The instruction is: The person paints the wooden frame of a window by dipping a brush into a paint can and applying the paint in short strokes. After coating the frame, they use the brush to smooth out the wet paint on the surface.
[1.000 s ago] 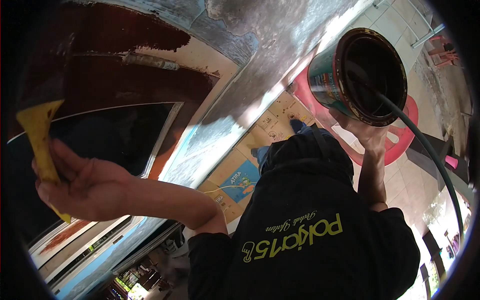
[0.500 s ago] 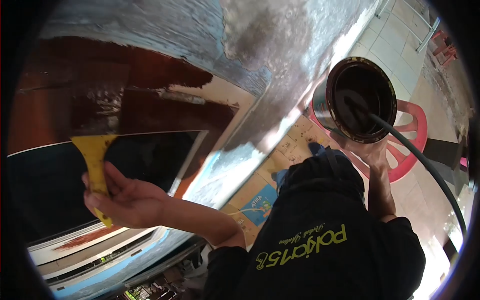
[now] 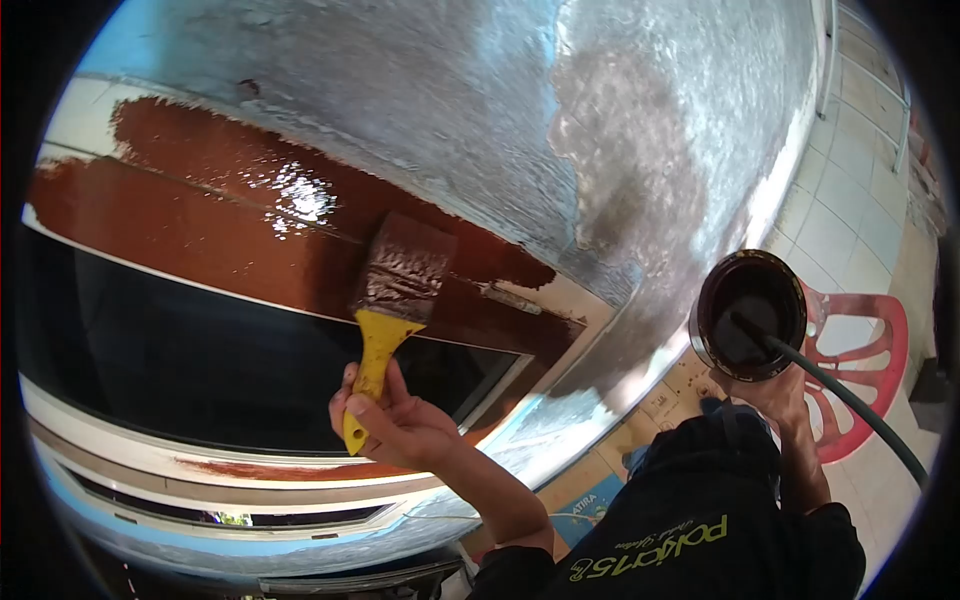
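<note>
My left hand (image 3: pixel 400 430) is shut on the yellow handle of a wide paintbrush (image 3: pixel 400 275). Its bristles, loaded with brown paint, press flat on the window frame's top band (image 3: pixel 200 230), which is coated in wet, glossy brown. The unpainted cream end of the frame (image 3: pixel 590 305) lies to the right of the brush. My right hand (image 3: pixel 775 395) holds an open paint can (image 3: pixel 750 315) from below, out to the right and away from the wall. The can holds dark paint.
The dark window glass (image 3: pixel 200 360) sits below the painted band. A blotchy grey-blue wall (image 3: pixel 450 120) rises above. A red plastic chair (image 3: pixel 870 340) and a dark hose (image 3: pixel 850 400) are at right over tiled floor. Printed cardboard (image 3: pixel 590 500) lies by my feet.
My left hand has moved the brush right and up onto the frame, and the bristles are now in view. The view has tilted, so the can sits lower and looks smaller.
</note>
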{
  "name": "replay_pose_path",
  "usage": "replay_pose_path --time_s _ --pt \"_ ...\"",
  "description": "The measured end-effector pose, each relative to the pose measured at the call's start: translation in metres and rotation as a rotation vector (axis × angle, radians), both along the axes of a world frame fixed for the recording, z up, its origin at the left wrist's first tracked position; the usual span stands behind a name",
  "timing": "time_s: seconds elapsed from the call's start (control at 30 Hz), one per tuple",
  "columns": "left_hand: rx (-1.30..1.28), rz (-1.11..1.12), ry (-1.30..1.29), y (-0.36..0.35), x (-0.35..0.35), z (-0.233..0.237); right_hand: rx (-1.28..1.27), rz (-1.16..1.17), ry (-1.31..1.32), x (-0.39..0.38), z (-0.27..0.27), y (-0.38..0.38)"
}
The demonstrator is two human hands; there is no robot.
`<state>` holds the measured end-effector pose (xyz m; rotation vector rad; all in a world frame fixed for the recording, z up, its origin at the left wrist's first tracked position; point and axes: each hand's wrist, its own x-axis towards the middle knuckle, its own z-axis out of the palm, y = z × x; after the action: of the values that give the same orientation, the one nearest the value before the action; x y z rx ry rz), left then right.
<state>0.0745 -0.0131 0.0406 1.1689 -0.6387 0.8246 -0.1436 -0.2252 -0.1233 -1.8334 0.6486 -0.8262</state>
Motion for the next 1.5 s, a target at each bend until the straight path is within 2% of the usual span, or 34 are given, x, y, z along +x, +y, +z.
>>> replay_pose_path --time_s 0.5,0.6,0.73,0.87,0.97,1.1,1.2,1.33,1.43,1.5 --pt "0.025 0.006 0.032 0.010 -0.006 -0.003 0.011 0.012 -0.030 0.005 0.000 0.004" --pt "-0.005 -0.061 -0.009 0.010 -0.005 -0.002 0.017 0.018 -0.026 0.004 -0.001 0.004" --pt "0.060 -0.010 0.004 -0.001 -0.003 -0.004 0.020 0.031 -0.026 0.006 -0.001 0.004" --pt "0.007 -0.032 0.006 0.004 -0.005 -0.007 0.011 0.033 -0.043 0.010 -0.004 0.003" --pt "-0.043 -0.099 -0.050 0.004 -0.004 0.010 0.007 0.039 -0.066 0.014 -0.004 0.002" --pt "0.045 0.007 -0.060 0.000 0.001 0.027 0.004 0.058 -0.081 0.015 -0.003 0.000" --pt "0.019 0.016 -0.060 0.004 -0.004 0.032 0.005 0.054 -0.094 0.016 -0.002 -0.002" --pt "-0.059 -0.048 -0.126 -0.002 -0.003 0.054 0.005 0.062 -0.099 0.015 -0.001 -0.002" --pt "-0.011 -0.122 -0.204 -0.007 0.007 0.072 0.009 0.071 -0.112 0.011 -0.001 -0.004" --pt "0.025 -0.089 -0.213 -0.008 0.010 0.079 0.017 0.074 -0.119 0.013 -0.001 -0.004"
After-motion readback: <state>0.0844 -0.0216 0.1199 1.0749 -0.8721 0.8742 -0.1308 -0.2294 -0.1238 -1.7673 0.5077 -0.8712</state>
